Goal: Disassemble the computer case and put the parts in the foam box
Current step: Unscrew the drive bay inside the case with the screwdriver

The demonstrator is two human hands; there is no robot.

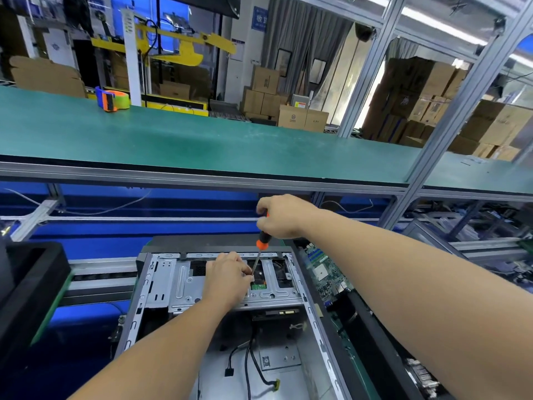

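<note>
Tape dispenser (111,99) on green bench (202,140); cardboard boxes (302,118) stacked beyond.

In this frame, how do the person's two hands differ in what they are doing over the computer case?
The right hand is raised above the computer case and grips the orange-and-black handle of the screwdriver; the left hand sits low on the metal drive bracket. The right hand wraps the handle; the left hand's fingers pinch near the screwdriver's tip, though what they hold is too small to tell. Both work the same spot on the bracket.

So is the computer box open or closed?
Open. The computer case has no side cover, so its metal bracket and loose cables show inside.
</note>
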